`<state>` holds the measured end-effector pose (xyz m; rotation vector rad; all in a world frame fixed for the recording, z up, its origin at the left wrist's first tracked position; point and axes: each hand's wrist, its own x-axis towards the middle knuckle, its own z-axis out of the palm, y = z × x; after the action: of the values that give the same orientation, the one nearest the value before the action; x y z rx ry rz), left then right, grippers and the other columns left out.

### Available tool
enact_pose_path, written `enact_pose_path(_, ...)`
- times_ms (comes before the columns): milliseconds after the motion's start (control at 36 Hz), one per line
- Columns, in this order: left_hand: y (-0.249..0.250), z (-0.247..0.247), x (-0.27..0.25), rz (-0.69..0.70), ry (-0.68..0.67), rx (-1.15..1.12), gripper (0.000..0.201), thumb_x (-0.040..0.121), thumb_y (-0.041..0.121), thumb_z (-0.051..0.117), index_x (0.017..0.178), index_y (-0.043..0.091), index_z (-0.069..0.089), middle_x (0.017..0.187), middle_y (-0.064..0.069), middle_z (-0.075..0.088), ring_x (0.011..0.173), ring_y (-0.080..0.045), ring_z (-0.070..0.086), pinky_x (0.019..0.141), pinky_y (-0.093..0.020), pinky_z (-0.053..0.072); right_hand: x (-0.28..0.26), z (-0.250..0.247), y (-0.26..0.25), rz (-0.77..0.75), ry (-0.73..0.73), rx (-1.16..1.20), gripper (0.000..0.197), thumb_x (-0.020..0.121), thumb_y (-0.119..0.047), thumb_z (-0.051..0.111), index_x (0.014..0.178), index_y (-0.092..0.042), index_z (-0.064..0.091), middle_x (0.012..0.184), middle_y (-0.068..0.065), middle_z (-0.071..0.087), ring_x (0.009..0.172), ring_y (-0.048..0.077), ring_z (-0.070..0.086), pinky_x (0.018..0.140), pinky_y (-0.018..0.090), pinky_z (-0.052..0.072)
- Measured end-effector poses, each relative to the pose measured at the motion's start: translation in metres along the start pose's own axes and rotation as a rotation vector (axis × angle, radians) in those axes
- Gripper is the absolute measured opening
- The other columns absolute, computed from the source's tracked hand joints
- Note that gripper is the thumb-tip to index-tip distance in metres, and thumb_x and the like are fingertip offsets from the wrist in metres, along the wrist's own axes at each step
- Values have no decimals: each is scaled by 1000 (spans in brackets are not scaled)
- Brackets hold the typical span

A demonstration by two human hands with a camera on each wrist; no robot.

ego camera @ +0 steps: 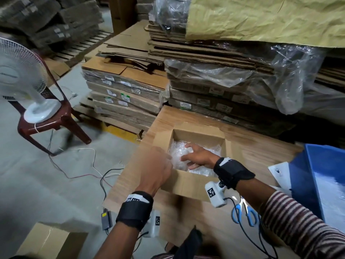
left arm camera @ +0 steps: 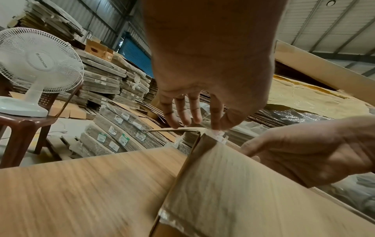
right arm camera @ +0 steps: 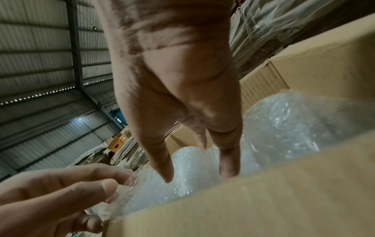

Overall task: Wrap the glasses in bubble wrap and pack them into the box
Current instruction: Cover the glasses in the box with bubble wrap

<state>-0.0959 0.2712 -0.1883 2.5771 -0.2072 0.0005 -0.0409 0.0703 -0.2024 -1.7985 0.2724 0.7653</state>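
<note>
Bubble wrap [ego camera: 188, 152] fills the open cardboard box [ego camera: 186, 186] in front of me, and the glasses themselves are hidden somewhere under it; I cannot make out a single glass through the plastic. My right hand [ego camera: 197, 156] reaches down into the box with its fingers [right arm camera: 164, 168] spread and fairly straight, the tips touching the top of the wrapped bundle without closing around it. My left hand [ego camera: 155, 172] sits at the box's near-left corner, blurred in the head view. From the right wrist view its fingers [right arm camera: 85, 179] are loosely curled, with thumb and forefinger meeting on a crinkled edge of the bubble wrap right at the box rim, so it pinches that edge. The box stands on the wood-grain counter [ego camera: 252, 146] with its flaps folded outward.

Blue-handled scissors [ego camera: 242, 214] lie on the counter just beside my right forearm, and a blue bin [ego camera: 306, 184] stands at the counter's right side. To my left, a white fan [ego camera: 20, 81] stands on a dark red plastic chair [ego camera: 61, 120], with loose wires [ego camera: 89, 165] trailing across the floor below. Stacks of flattened cardboard [ego camera: 127, 98] rise behind the counter, some under clear plastic sheeting.
</note>
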Motion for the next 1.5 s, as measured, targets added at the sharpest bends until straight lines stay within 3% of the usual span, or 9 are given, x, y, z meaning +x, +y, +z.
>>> enact_pose_path(111,2,3,-1,21,57,-2,19,92,25,65,108,20,75,125,-2,51,110,-22,49,85,-39,52,1,1,6,-30,16,11,57,91,-14,72,140,-24,45,93,11,57,83,23,57,95,44,58)
enact_pose_path(306,7,11,-1,-97,78,79,23,93,37,69,107,21,76,126,-2,51,111,-23,49,86,-39,52,-3,9,3,-115,109,-88,48,95,-33,72,138,-22,53,86,2,60,65,11,65,65,24,59)
enact_pose_path(389,11,9,0,-169,99,105,16,90,35,73,102,25,76,123,1,52,111,-21,48,84,-35,51,-5,5,-1,-83,90,-101,52,95,-30,73,139,-16,51,101,10,62,65,13,68,80,34,63)
enact_pose_path(583,17,10,4,-278,64,158,12,77,23,78,88,26,77,112,-1,51,110,-26,48,83,-36,47,-7,8,-2,-44,71,-73,50,84,-32,84,124,-16,58,87,9,72,65,18,71,87,40,62)
enact_pose_path(750,14,8,7,-238,43,137,19,76,29,79,94,25,78,117,-2,50,115,-27,45,90,-37,46,-7,10,7,-59,53,-143,54,89,-40,78,133,-23,51,101,13,73,84,25,77,78,34,64)
enact_pose_path(889,14,4,6,-180,56,6,26,76,31,80,101,29,75,118,1,50,114,-25,46,94,-40,46,-10,2,11,-25,-17,-135,68,86,-25,81,140,-21,40,70,4,60,51,14,56,74,34,57)
enact_pose_path(1056,17,4,6,-135,30,-48,37,78,23,74,114,30,71,121,3,54,116,-22,45,99,-42,41,-15,0,11,-47,-33,-132,67,89,-12,77,143,-20,39,70,5,59,54,13,54,63,23,55)
enact_pose_path(1417,20,8,6,-38,77,-121,40,77,16,67,114,30,69,115,6,52,111,-15,40,96,-38,25,-13,7,6,-141,54,-129,45,94,-19,73,136,-22,58,73,2,62,70,21,66,86,40,61)
enact_pose_path(1500,23,8,10,1,70,-74,39,82,17,66,117,32,68,118,7,54,112,-14,40,91,-36,22,-13,11,-1,-170,50,-118,37,98,-14,65,134,-20,61,74,1,59,68,18,68,79,35,63)
